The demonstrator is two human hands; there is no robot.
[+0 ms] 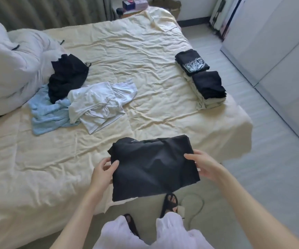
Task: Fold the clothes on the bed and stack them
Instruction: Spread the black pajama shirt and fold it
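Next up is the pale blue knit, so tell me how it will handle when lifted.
The pale blue knit lies crumpled, so probably floppy. Its chunky ribbing suggests more weight than the white shirt. The black garment overlapping it may drag along.

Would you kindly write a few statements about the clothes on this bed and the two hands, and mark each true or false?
1. Both hands hold the black garment, left hand and right hand at opposite edges. True.
2. The white shirt is folded on the stack. False: it lies crumpled at the left of the bed.
3. Folded black clothes top the stack at the bed's right edge. True.
4. The blue knit lies beside the stack. False: it lies at the left, partly under the black top.
5. The held garment lies spread out flat. False: it is folded.
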